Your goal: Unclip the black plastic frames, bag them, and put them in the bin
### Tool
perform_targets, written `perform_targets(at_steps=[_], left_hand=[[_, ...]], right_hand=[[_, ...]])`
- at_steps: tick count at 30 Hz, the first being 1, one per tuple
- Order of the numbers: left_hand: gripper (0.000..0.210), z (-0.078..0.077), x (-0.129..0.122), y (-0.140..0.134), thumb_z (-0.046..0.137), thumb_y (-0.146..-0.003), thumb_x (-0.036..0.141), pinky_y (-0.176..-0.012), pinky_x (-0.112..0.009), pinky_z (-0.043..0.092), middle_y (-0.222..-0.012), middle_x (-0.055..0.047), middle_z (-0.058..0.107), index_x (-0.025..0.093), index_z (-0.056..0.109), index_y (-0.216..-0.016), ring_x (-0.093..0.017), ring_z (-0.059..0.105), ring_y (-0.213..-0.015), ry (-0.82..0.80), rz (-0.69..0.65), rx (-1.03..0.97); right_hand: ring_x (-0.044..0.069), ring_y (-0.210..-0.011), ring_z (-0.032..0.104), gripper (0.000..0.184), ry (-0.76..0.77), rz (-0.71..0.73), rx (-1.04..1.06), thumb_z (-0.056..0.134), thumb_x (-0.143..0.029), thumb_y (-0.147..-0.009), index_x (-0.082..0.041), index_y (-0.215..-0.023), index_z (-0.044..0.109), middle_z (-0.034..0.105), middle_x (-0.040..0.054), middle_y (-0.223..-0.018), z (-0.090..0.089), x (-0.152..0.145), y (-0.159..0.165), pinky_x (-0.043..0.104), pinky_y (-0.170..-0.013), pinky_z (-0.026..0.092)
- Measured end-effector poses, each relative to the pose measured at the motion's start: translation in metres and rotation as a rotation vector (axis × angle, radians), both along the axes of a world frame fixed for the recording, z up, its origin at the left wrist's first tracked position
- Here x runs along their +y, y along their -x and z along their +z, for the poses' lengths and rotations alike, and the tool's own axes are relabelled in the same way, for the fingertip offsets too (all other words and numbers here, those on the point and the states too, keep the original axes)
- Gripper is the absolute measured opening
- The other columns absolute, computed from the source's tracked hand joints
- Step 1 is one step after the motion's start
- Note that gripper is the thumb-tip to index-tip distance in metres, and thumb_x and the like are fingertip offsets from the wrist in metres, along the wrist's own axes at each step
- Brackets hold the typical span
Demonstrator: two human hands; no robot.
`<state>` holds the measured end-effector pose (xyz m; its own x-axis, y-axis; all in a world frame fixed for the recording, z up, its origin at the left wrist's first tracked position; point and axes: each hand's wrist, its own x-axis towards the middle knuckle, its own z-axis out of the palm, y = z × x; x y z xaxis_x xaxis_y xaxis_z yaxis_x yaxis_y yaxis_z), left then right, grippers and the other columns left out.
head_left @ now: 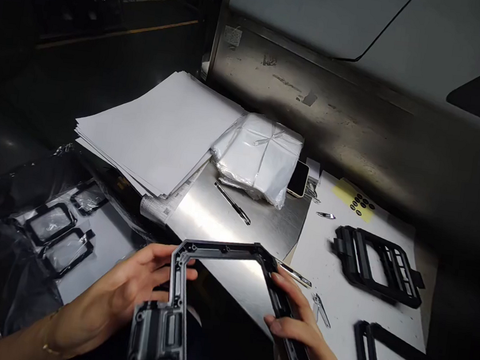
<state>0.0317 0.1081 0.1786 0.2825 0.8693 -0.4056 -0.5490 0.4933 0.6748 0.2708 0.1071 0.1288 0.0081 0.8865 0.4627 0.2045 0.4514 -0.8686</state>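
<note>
A black plastic frame [225,252] with screw bosses along its inner rim is held up in front of me, its lower end cut off by the picture's edge. My left hand [123,288] supports its left side, fingers passing behind the rim. On the opposite side, my right hand [307,326] grips the rail between thumb and fingers. Behind the frame, a black pen [232,203] lies on the metal table [202,210]. Tweezers [296,275] and a nail clipper [321,310] rest close to my right hand.
White sheets [154,130] are stacked at the back left, beside plastic-wrapped bags [264,154] and a phone [298,179]. Two black frames [380,265] lie on white paper at right. Smaller black frames [51,222] sit in a plastic-lined box at left. A metal wall [318,102] rises behind.
</note>
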Motion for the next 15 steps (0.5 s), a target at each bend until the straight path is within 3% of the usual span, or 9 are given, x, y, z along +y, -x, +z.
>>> perform_targets(at_steps=[2, 4, 6, 8, 10, 12, 13, 14, 15], left_hand=[[0.062, -0.012, 0.003, -0.003, 0.071, -0.045, 0.054, -0.092, -0.040, 0.036, -0.128, -0.010, 0.043, 0.020, 0.062, -0.096, -0.034, 0.034, -0.119, -0.075, 0.112, 0.081], [0.054, -0.023, 0.007, -0.007, 0.073, -0.049, 0.045, -0.093, -0.042, 0.032, -0.125, -0.009, 0.048, 0.024, 0.060, -0.097, -0.033, 0.039, -0.116, -0.043, 0.175, 0.129], [0.043, -0.031, 0.010, -0.009, 0.069, -0.061, 0.035, -0.089, -0.038, 0.036, -0.110, -0.008, 0.059, 0.025, 0.057, -0.101, -0.029, 0.051, -0.103, 0.069, 0.159, 0.175], [0.027, -0.038, 0.014, -0.007, 0.064, -0.068, 0.030, -0.078, -0.029, 0.043, -0.086, -0.003, 0.064, 0.022, 0.058, -0.093, -0.019, 0.056, -0.084, 0.133, 0.195, 0.218], [0.012, -0.047, 0.020, 0.000, 0.059, -0.074, 0.024, -0.061, -0.021, 0.044, -0.066, 0.003, 0.054, 0.021, 0.059, -0.086, -0.010, 0.050, -0.062, 0.176, 0.294, 0.182], [0.010, -0.056, 0.026, 0.009, 0.057, -0.076, 0.018, -0.048, -0.017, 0.039, -0.057, 0.006, 0.042, 0.020, 0.058, -0.085, -0.005, 0.039, -0.049, 0.208, 0.377, 0.081], [0.009, -0.061, 0.028, 0.014, 0.056, -0.075, 0.017, -0.043, -0.016, 0.036, -0.055, 0.007, 0.038, 0.019, 0.058, -0.085, -0.003, 0.035, -0.044, 0.238, 0.386, 0.038], [0.007, -0.066, 0.030, 0.018, 0.056, -0.075, 0.018, -0.039, -0.015, 0.033, -0.054, 0.008, 0.036, 0.017, 0.058, -0.082, -0.002, 0.031, -0.041, 0.276, 0.381, 0.013], [0.006, -0.070, 0.030, 0.020, 0.057, -0.075, 0.020, -0.037, -0.014, 0.031, -0.052, 0.009, 0.033, 0.015, 0.058, -0.079, -0.001, 0.028, -0.039, 0.314, 0.368, -0.003]], right_hand=[[0.025, -0.108, 0.048, 0.011, 0.179, 0.124, 0.102, 0.052, -0.012, -0.077, -0.022, -0.074, 0.054, 0.058, 0.0044, -0.107, -0.011, 0.001, 0.000, 0.045, -0.090, 0.036], [0.023, -0.100, 0.054, 0.004, 0.457, 0.257, 0.208, 0.053, -0.021, -0.078, -0.022, -0.074, 0.054, 0.061, 0.0057, -0.101, -0.022, -0.003, 0.010, 0.041, -0.086, 0.041], [0.022, -0.088, 0.059, 0.010, 0.716, 0.330, 0.325, 0.057, -0.030, -0.075, -0.021, -0.071, 0.054, 0.063, 0.0068, -0.095, -0.032, -0.012, 0.028, 0.038, -0.078, 0.046], [0.021, -0.083, 0.061, 0.014, 0.852, 0.399, 0.421, 0.060, -0.032, -0.072, -0.021, -0.080, 0.056, 0.064, 0.0068, -0.095, -0.038, -0.018, 0.046, 0.035, -0.071, 0.048], [0.018, -0.081, 0.061, 0.032, 0.830, 0.463, 0.310, 0.061, -0.028, -0.071, -0.023, -0.100, 0.052, 0.062, 0.0062, -0.101, -0.039, -0.013, 0.056, 0.031, -0.068, 0.049], [0.015, -0.075, 0.062, 0.036, 0.666, 0.391, -0.015, 0.059, -0.024, -0.072, -0.024, -0.108, 0.051, 0.063, 0.0042, -0.096, -0.037, 0.012, 0.050, 0.027, -0.065, 0.049], [0.013, -0.070, 0.061, 0.028, 0.549, 0.286, -0.205, 0.056, -0.025, -0.074, -0.022, -0.102, 0.054, 0.063, 0.0030, -0.089, -0.036, 0.032, 0.042, 0.025, -0.063, 0.048], [0.013, -0.069, 0.059, 0.014, 0.452, 0.160, -0.316, 0.054, -0.026, -0.075, -0.020, -0.087, 0.059, 0.063, 0.0019, -0.081, -0.036, 0.057, 0.030, 0.025, -0.064, 0.047], [0.014, -0.072, 0.058, 0.013, 0.404, 0.071, -0.351, 0.051, -0.029, -0.077, -0.018, -0.080, 0.059, 0.061, 0.0032, -0.081, -0.036, 0.086, 0.018, 0.027, -0.066, 0.046]])
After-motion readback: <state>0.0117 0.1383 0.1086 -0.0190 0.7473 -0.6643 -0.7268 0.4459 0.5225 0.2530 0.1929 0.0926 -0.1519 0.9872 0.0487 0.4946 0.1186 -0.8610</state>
